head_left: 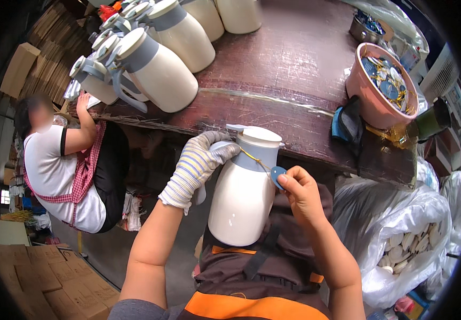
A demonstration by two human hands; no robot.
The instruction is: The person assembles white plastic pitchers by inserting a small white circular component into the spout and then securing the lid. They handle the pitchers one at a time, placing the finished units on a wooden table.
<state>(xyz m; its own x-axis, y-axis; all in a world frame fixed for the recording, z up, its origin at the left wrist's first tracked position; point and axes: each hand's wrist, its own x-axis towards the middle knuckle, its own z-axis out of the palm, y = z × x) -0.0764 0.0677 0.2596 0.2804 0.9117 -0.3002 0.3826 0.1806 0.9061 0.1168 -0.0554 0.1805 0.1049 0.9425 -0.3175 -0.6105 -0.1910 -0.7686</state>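
A white thermos jug (pixel 243 200) with a grey collar and white lid stands upright before my apron, near the table's edge. My left hand (pixel 201 165), in a striped knit glove, is closed around its handle at the upper left. Bare, my right hand (pixel 301 193) pinches a round blue tag (pixel 278 177) between thumb and finger, just right of the jug. From the tag a yellow cord (pixel 252 157) runs across the grey collar toward the handle side. The gloved fingers hide most of the handle.
Several finished-looking jugs (pixel 161 74) crowd the table's far left. A pink bucket (pixel 356 88) of tags stands at the right, beside a dark cloth pouch (pixel 348 125). Below it, a plastic bag (pixel 369 234) holds pale pieces. Another person (pixel 65 170) sits at left; cardboard boxes (pixel 54 277) lie lower left.
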